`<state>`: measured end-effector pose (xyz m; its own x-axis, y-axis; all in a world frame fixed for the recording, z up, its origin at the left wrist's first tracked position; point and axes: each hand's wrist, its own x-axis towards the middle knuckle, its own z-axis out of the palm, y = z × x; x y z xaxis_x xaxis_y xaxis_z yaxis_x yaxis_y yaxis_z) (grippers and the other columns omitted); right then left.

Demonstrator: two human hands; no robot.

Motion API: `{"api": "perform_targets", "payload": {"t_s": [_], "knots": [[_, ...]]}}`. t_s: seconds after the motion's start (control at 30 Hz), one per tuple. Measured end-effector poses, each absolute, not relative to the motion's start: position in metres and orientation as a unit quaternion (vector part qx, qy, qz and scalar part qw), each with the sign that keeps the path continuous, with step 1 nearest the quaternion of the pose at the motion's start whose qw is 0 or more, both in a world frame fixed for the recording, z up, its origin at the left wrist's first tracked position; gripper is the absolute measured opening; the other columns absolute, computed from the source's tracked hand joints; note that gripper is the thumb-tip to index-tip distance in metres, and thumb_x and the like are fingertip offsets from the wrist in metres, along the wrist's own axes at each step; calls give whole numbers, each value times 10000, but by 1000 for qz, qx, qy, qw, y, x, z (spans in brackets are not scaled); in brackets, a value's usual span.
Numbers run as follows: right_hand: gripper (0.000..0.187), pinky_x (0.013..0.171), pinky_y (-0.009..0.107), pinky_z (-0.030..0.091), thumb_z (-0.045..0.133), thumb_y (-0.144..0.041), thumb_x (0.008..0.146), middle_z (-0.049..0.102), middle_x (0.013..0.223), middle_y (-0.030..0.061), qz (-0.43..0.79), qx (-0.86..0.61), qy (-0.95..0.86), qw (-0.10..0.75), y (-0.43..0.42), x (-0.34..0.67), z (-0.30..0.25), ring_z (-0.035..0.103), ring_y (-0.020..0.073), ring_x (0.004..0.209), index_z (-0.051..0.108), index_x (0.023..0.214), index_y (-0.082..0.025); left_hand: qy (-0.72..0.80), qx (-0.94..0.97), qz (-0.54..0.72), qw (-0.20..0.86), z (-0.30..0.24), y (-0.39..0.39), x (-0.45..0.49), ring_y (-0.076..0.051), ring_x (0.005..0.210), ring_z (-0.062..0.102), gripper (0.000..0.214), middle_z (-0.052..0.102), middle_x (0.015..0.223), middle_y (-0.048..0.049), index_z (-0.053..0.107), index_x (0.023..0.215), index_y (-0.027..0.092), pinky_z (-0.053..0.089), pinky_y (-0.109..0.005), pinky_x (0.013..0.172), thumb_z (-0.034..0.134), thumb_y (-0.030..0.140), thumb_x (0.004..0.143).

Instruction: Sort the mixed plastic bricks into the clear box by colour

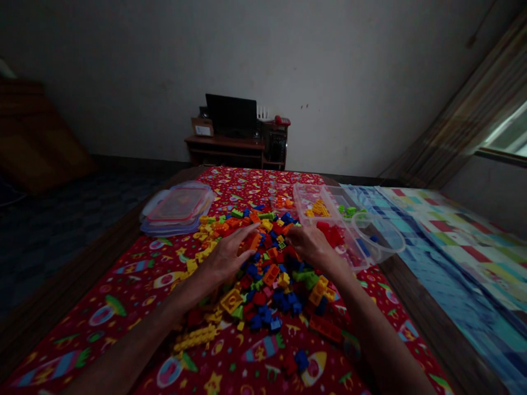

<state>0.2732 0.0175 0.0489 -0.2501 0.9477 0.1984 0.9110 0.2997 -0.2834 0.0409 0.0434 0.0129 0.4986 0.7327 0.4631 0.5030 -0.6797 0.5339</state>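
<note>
Bricks (270,274) half-hidden by right hand (309,242)

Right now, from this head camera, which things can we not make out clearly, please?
- Right hand: in the head view, its curled fingers hide whether it holds a brick.
- Brick pile: head view; pieces behind the left hand are hidden by it.
- Label on the carton: head view, too small to read.
- Window: head view, cut off by the right edge.
</note>
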Motion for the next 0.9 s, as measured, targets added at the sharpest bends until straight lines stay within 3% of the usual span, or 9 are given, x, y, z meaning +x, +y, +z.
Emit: {"api": "perform_targets", "payload": {"t_s": [0.27, 0.37, 0.47, 0.57, 0.7, 0.8, 0.9], "knots": [[147, 667, 280, 382, 580, -281, 841, 641, 843, 114, -45, -528, -826, 191, 10, 254, 12, 547, 195, 777, 663, 810, -163, 360, 860, 342, 117, 12, 42, 44, -231, 1155, 571, 477, 586, 1280, -99, 452, 1336, 194, 459, -398, 999, 480, 241, 862], [150, 683, 280, 396, 558, -240, 847, 626, 784, 97, -13, -524, -827, 204, 11, 250, 11, 542, 185, 749, 645, 760, -154, 352, 862, 342, 129, 10, 42, 44, -234, 1153, 572, 484, 593, 1274, -95, 453, 1336, 198, 463, -406, 995, 498, 256, 858], [123, 707, 266, 404, 551, -220, 845, 648, 827, 79, 48, -528, -802, 274, 16, 252, 18, 570, 173, 785, 651, 861, -148, 348, 853, 355, 156, 10, 42, 45, -242, 1149, 576, 488, 601, 1270, -95, 474, 1321, 201, 462, -422, 996, 531, 280, 844], [120, 674, 243, 410, 562, -223, 823, 667, 811, 38, 162, -530, -761, 337, 23, 253, 26, 591, 148, 743, 652, 863, -156, 365, 822, 367, 239, 9, 41, 47, -253, 1098, 610, 532, 638, 1216, -94, 493, 1311, 211, 486, -437, 965, 595, 332, 803], [138, 646, 219, 434, 559, -188, 788, 685, 788, 1, 323, -494, -713, 378, 27, 252, 28, 609, 129, 712, 665, 871, -160, 379, 719, 383, 439, 8, 39, 52, -271, 1082, 625, 653, 660, 1175, -119, 467, 1330, 184, 534, -426, 883, 646, 425, 749], [187, 673, 229, 451, 561, -179, 780, 697, 827, 0, 337, -460, -723, 390, 25, 249, 27, 619, 133, 738, 680, 924, -172, 371, 667, 380, 522, 11, 39, 53, -287, 1139, 590, 729, 646, 1207, -141, 454, 1335, 164, 511, -422, 914, 685, 468, 714], [181, 710, 248, 454, 590, -170, 771, 691, 841, 16, 268, -466, -748, 389, 21, 246, 29, 615, 142, 761, 689, 922, -178, 376, 655, 369, 542, 17, 38, 51, -284, 1110, 608, 752, 659, 1186, -147, 440, 1346, 159, 497, -402, 927, 677, 510, 724]]}}
